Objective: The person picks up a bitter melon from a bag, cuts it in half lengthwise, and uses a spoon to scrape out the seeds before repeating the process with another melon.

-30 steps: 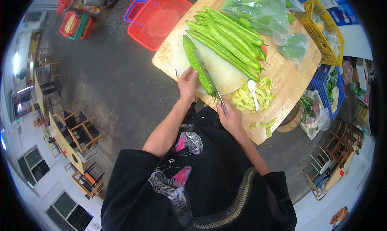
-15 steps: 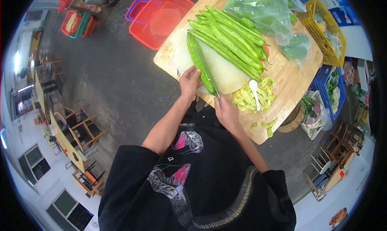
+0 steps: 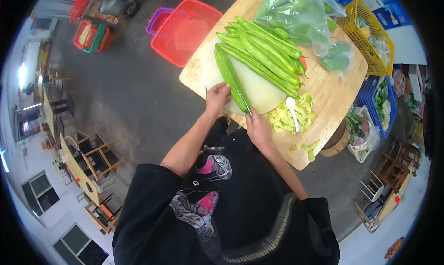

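White board (image 3: 266,90) near 1 o'clock of my torso; the long green gourd (image 3: 226,73) lies 11-to-5 on its 9 o'clock side, held by my left hand (image 3: 217,98), my right hand (image 3: 259,130) gripping the knife (image 3: 249,108) at 5 o'clock. I judge a shallow blade, fingertips clear, best. Handle mostly hidden; blade contact unclear.

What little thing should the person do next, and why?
Perhaps gently slide the knife lengthwise through the long green gourd: the right hand has the blade lined up along it, and the left hand holds it on the white board.
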`<state>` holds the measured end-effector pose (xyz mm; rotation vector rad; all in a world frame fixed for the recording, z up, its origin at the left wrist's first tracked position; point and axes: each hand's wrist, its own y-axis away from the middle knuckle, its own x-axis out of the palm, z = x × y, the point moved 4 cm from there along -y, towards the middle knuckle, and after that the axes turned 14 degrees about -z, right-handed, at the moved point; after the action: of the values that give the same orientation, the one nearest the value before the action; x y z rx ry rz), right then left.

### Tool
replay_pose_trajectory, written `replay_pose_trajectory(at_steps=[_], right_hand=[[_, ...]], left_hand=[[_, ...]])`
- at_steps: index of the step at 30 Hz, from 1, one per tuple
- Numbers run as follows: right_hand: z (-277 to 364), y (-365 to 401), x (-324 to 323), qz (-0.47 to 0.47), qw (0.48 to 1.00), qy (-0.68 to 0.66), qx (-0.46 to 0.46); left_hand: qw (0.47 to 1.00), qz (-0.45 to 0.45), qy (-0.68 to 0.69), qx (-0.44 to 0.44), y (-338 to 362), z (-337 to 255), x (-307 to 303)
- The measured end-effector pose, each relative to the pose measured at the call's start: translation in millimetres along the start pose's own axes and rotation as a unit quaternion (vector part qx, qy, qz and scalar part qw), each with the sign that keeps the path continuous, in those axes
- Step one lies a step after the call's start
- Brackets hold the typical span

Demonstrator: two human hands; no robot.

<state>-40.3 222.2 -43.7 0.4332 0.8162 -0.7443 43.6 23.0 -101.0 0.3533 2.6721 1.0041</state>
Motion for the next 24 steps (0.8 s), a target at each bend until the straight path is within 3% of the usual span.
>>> replay_pose_trajectory(at_steps=[3, 6, 8, 11, 12, 18, 24], right_hand=[[-1.5, 4.9, -9.5, -0.057, 0.997, -0.005, -0.054], [-6.7, 6.1, -12.3, 0.013, 1.000, -0.003, 0.000], [-3.7, 4.5, -14.9, 0.000, 1.000, 0.004, -0.019], [1.4, 3.6, -18.4, -0.002, 1.000, 0.012, -0.027], [2.9, 2.6, -19.1, -0.002, 1.000, 0.014, -0.027], [9.3, -1.2, -25.5, 0.017, 1.000, 0.008, -0.011], [2.5, 3.5, -13.2, -0.017, 0.999, 0.024, -0.031]], left_hand=[[0.997, -0.023, 0.008, 0.072, -29.0, -21.4, -9.0], [0.992, -0.025, 0.010, 0.124, -35.5, -60.5, -5.5], [0.986, 0.012, 0.023, 0.164, -55.3, -75.5, -1.1], [0.984, 0.063, -0.089, 0.139, -63.1, -86.4, 5.0], [0.991, 0.061, -0.069, 0.101, -62.7, -87.5, 5.0], [0.992, 0.094, 0.006, 0.081, -66.7, -95.7, 6.8], [0.996, 0.075, -0.016, 0.034, -71.9, -90.6, 4.5]])
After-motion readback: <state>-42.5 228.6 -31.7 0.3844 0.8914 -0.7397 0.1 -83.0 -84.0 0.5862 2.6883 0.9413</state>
